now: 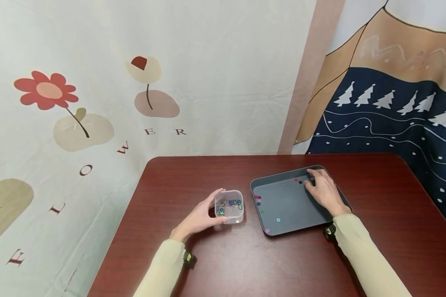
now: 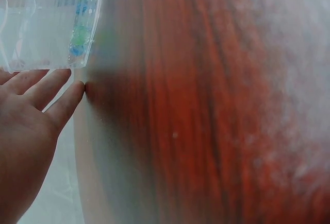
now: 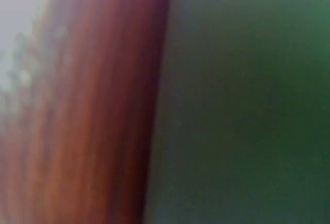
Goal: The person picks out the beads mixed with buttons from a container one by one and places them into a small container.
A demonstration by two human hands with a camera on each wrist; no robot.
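Observation:
My left hand (image 1: 202, 214) grips a small clear plastic box (image 1: 233, 219) by its left side, thumb near the front and fingers toward the back. Blue and green glassy beads (image 1: 235, 202) lie inside the box. In the left wrist view, the box (image 2: 38, 33) shows at the upper left, against the fingers (image 2: 67, 103). Over the far right corner of the grey tray (image 1: 290, 206) is my right hand (image 1: 324, 192), fingers down inside it, thumb and forefinger apart. Dark beads show by those fingertips, partly hidden.
Several small ring-like beads are scattered in the tray, among them a turquoise ring (image 1: 278, 220) and a purple ring (image 1: 267, 231). Both containers rest over a reddish-brown table (image 1: 241, 264). A printed curtain (image 1: 223, 82) hangs behind it. The right wrist view is blurred.

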